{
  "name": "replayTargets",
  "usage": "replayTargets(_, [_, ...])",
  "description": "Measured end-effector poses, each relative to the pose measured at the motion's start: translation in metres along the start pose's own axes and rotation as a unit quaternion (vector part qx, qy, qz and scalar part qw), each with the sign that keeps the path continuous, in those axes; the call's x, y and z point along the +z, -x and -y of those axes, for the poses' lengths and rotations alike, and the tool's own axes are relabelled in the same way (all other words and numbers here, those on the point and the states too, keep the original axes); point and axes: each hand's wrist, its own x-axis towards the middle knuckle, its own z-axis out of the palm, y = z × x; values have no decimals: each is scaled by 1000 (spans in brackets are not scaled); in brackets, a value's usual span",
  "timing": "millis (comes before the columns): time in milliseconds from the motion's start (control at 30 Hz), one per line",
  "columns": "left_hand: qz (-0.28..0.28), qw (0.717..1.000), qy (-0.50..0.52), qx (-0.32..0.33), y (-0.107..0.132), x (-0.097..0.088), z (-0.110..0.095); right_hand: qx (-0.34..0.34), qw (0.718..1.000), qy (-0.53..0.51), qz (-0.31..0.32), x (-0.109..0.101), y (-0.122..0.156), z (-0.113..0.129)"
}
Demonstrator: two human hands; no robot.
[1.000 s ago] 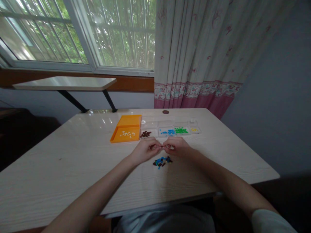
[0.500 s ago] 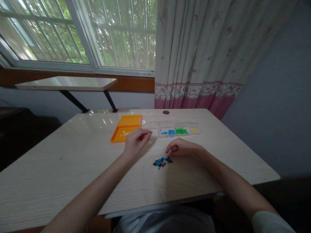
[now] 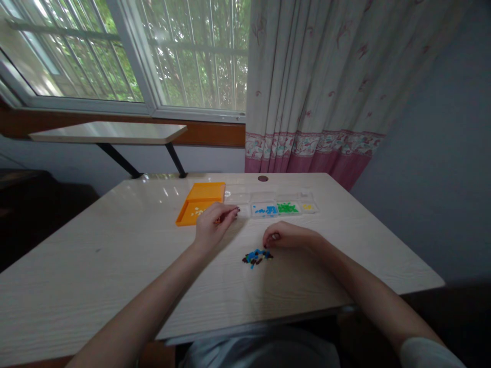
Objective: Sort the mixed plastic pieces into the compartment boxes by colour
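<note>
My left hand [image 3: 214, 221] is pinched on a small dark brown piece [image 3: 237, 209] at its fingertips, beside the left end of the clear compartment box. Over the far right edge of a mixed pile [image 3: 253, 256] of blue, dark brown and a few lighter pieces hovers my right hand [image 3: 287, 235]. Its fingertips are closed on a tiny dark piece [image 3: 265, 246]. The clear box [image 3: 251, 215] lies with its lid back. Blue pieces [image 3: 266, 210], green pieces [image 3: 287, 207] and a few yellow pieces [image 3: 307, 207] fill separate compartments.
An open orange case [image 3: 184, 217] with pale pieces [image 3: 197, 210] stands behind and left of my left hand. A raised shelf [image 3: 111, 132] on black legs is at the back left of the table [image 3: 126, 245]. A curtain [image 3: 307, 102] hangs behind.
My right hand has lifted very slightly off the pile, with a dark piece now showing at its fingertips. My left hand stays almost in place. The view has shifted a little.
</note>
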Motion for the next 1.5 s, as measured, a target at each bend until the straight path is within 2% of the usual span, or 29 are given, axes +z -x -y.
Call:
replayTargets(67, [17,1000,-2,-9,-1,1,3,5,1000,2,-8,0,0,0])
replayTargets(133, [63,997,-7,-34,-3,3,11,13,1000,3,-11,0,1,1])
replayTargets(200, [122,989,-26,-82,-3,7,22,20,1000,2,-13,-1,1,1])
replayTargets(300, [156,970,-105,-154,-1,11,41,31,999,9,-24,-1,1,3])
replayTargets(433, [178,954,-186,-153,1,11,57,32,999,9,-34,0,1,2])
replayTargets(567, [186,948,-211,-146,1,7,60,57,997,-9,-42,0,0,2])
replayTargets(700, [168,954,-210,-136,0,6,56,80,994,-26,-73,0,-1,8])
replayTargets(767, [169,964,-171,-115,0,8,49,88,990,-56,-100,1,-4,12])
replayTargets(900, [221,974,-32,-28,6,17,25,69,967,-183,-161,8,-13,12])
replayTargets(967, [227,974,17,-5,10,22,11,56,954,-226,-190,13,-18,11])
replayTargets(1067, [228,973,43,12,15,27,-2,49,947,-249,-195,17,-22,10])
replayTargets(1300, [220,974,45,12,16,27,-1,48,930,-306,-200,22,-24,15])
replayTargets(1500, [205,977,47,31,16,27,-2,60,926,-318,-195,23,-23,16])
